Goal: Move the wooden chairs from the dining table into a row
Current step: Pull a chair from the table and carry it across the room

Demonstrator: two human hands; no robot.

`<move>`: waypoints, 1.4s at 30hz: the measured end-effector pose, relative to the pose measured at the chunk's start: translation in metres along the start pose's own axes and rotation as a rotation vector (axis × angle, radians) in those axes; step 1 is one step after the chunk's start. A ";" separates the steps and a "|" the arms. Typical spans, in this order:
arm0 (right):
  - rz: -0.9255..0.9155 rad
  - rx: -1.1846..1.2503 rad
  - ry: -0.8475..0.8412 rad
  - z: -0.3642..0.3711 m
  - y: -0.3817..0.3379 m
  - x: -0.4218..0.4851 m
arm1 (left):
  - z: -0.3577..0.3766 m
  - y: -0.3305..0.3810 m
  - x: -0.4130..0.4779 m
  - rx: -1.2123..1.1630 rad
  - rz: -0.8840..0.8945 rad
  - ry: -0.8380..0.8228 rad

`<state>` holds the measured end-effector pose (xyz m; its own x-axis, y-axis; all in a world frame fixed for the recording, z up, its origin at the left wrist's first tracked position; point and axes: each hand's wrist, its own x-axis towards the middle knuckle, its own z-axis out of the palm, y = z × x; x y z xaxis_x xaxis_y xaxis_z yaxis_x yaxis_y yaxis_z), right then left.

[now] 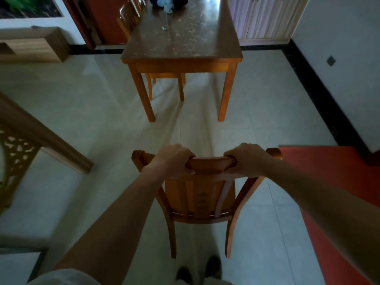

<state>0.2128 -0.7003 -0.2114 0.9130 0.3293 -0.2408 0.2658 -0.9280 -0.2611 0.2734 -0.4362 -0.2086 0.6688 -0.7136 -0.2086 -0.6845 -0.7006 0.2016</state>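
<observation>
A wooden chair stands right in front of me, its back toward me, well apart from the dining table. My left hand grips the left part of the chair's top rail. On the right part of that rail my right hand is closed too. Whether the chair's legs touch the floor I cannot tell. Another wooden chair is pushed in at the table's left side; its legs show under the tabletop.
A glass and a bundle of blue cloth lie on the table. A carved wooden piece juts in from the left. A low cabinet stands far left. A red surface borders the right. Pale tiled floor lies between.
</observation>
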 end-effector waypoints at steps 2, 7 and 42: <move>0.035 0.000 -0.001 0.012 -0.010 -0.030 | 0.010 0.021 -0.020 0.000 0.011 -0.001; 0.091 -0.010 0.018 0.045 -0.040 -0.099 | 0.034 0.067 -0.072 0.027 0.048 -0.011; 0.100 0.051 0.080 0.271 -0.159 -0.354 | 0.222 0.228 -0.312 -0.162 -0.095 -0.252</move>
<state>-0.2367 -0.6221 -0.3377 0.9565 0.2184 -0.1933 0.1576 -0.9448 -0.2874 -0.1563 -0.3714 -0.3100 0.6209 -0.6344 -0.4604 -0.5535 -0.7708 0.3155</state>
